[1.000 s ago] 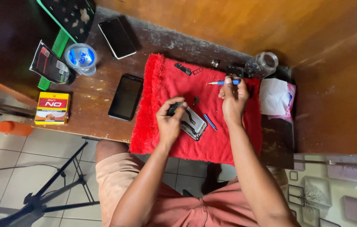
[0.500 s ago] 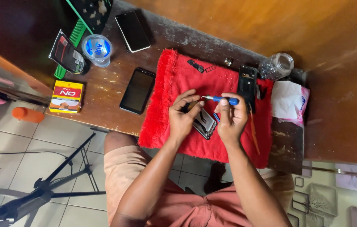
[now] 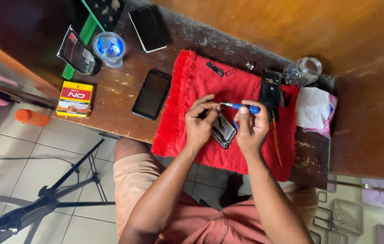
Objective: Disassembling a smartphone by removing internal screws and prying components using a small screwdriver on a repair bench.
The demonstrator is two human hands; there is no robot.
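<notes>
A red fuzzy cloth [image 3: 201, 81] covers the middle of a small wooden table. On it lies an opened phone body [image 3: 222, 130], held down by my left hand [image 3: 201, 122]. My right hand [image 3: 251, 126] grips a blue-handled screwdriver [image 3: 245, 107], its metal tip pointing left toward the fingers of my left hand above the phone. A black phone back cover [image 3: 270, 92] rests on the cloth just past my right hand. Small black parts [image 3: 217, 69] lie near the cloth's far edge.
Two dark phones [image 3: 152, 94] [image 3: 147, 29] lie on the bare wood [image 3: 119, 99] left of the cloth. A yellow box [image 3: 75, 99], a plastic cup [image 3: 109, 48] and a green comb sit at the left. A glass jar [image 3: 304, 70] and a white packet [image 3: 316, 110] stand right. A tripod [image 3: 43, 203] stands on the tiled floor.
My right hand came back from the far edge of the cloth with the screwdriver and now meets my left hand over the phone. The view shifted slightly.
</notes>
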